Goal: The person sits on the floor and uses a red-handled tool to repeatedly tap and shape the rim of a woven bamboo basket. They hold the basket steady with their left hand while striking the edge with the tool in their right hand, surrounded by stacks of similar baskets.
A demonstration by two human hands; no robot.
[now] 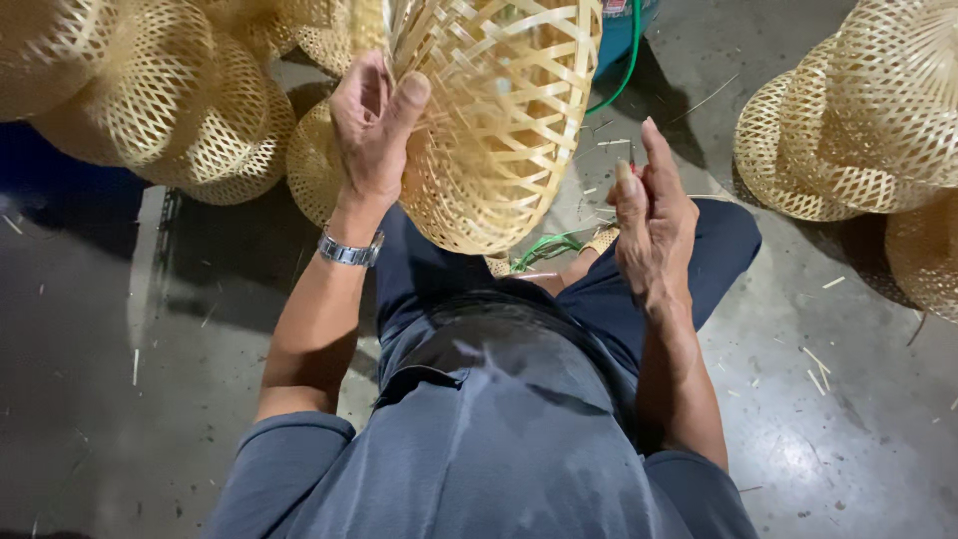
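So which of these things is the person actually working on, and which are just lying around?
In hand:
- woven bamboo basket, gripped by the left hand
- right hand, beside the basket; what it holds is unclear

Lying about:
- stacked baskets, left
- stacked baskets, right
- green cord
- bamboo slivers on the floor

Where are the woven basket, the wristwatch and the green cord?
woven basket [499, 130], head view, on its open-weave side.
wristwatch [349, 251], head view, on the metal band.
green cord [544, 249], head view, on the loop near the knee.
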